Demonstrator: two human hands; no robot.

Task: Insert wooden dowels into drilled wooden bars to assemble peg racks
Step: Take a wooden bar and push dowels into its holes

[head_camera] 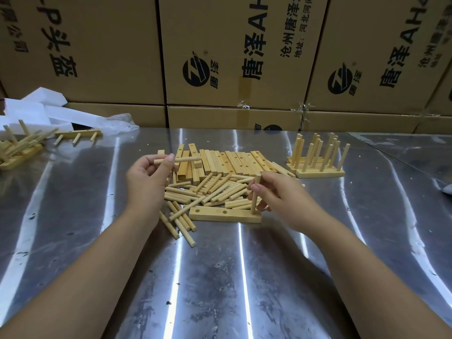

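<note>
Bar lies flat on the metal surface, near edge of the parts heap. It has three holes along its top face, and the two on the left are unfilled.

Right hand pinches the upright dowel between thumb and fingers about mid-length. The dowel's foot is in the bar's right-end hole, leaning slightly. We cannot tell how deep it sits.

Left hand is raised above the heap and grips a second dowel by one end, held roughly level.

Loose dowels lie scattered just behind and to the left of the bar, some touching it. Stack of drilled bars sits behind them. Finished racks stand well to the right, and more lie at far left.

Handling, as we judge it:
- The dowels look light, stiff and smooth, so they are likely to roll on this slick surface.
- We would hold a dowel mid-shaft to steer it, then press on its top end to seat it.
- The bar is small and light and could skate or tip under an off-axis push. We would keep the dowel plumb over the hole and pin the bar down with spare fingers.
- The fit may be snug, and forcing a tilted dowel could chip the rim of the hole.
</note>
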